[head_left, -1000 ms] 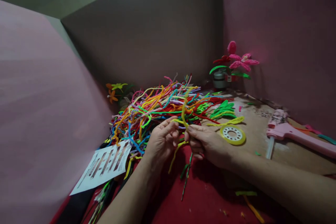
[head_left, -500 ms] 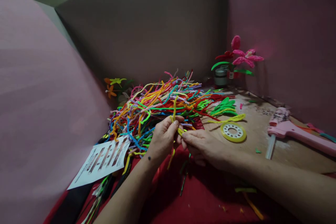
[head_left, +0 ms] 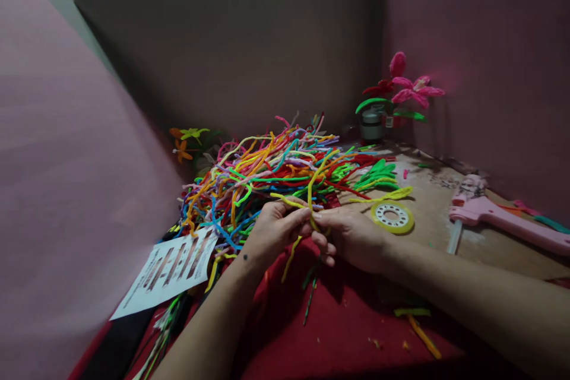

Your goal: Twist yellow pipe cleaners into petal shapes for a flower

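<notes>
Since the lower tail of the yellow pipe cleaner [head_left: 310, 190] hangs loose below the hands, over the red cloth [head_left: 351, 332], it could be tugged by a stray finger and drag the crossing above it out of line. At the crossing itself, a slackened pinch could let the fuzzy wire spring apart, and too sharp a bend could leave a kink. As for the grip, the left hand [head_left: 280, 225] has thumb and forefinger closed on the yellow stem, one end poking out past the forefinger; the right hand [head_left: 351, 234] pinches it from the other side, its remaining fingers loosely curled. Whether one strand or several is held, I cannot tell. Just beyond the right wrist lies a roll of yellow tape [head_left: 392, 225]; past the fingertips, the upper end shows against the tangled pile of pipe cleaners [head_left: 249, 172].
</notes>
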Demonstrator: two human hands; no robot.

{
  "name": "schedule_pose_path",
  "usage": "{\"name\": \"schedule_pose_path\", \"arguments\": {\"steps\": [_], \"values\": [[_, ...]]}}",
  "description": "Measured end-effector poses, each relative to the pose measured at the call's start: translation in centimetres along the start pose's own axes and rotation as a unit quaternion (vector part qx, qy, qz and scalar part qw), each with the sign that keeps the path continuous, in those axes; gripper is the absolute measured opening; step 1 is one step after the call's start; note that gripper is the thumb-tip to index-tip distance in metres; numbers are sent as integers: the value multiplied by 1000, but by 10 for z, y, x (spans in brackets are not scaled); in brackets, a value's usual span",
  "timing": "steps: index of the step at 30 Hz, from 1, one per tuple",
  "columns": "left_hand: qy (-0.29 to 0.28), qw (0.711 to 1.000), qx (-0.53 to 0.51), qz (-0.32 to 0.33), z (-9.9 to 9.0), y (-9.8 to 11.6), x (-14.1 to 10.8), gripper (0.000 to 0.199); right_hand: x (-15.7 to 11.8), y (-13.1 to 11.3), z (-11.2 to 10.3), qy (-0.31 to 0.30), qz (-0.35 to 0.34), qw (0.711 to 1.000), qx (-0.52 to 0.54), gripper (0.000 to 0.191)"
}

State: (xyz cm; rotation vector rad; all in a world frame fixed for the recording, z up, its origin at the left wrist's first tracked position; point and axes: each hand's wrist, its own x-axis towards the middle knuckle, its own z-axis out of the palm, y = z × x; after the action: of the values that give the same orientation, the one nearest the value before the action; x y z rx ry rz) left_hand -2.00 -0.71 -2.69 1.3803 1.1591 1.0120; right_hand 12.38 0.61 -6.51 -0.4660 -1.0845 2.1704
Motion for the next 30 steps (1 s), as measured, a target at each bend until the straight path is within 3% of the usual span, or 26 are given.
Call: {"name": "schedule_pose_path", "arguments": {"steps": [5,11,16,19,22,30], "values": [[6,1000,-21,12,0,2,-1,17,-1,-4,0,-23,18,999,41,24],[-60,998,-14,-11,2,3,-1,18,2,1,0,26,-29,999,19,13],[9,999,-42,-1,1,-2,1,19,2,1,1,25,-38,999,28,10],[40,999,16,9,1,-1,1,18,2,3,-1,28,-52,998,7,12],[35,997,65,14,2,3,-1,13,2,6,-3,27,-67,997,-6,14],[24,999,-15,20,1,1,-3,10,1,-2,-1,21,29,994,100,13]]}}
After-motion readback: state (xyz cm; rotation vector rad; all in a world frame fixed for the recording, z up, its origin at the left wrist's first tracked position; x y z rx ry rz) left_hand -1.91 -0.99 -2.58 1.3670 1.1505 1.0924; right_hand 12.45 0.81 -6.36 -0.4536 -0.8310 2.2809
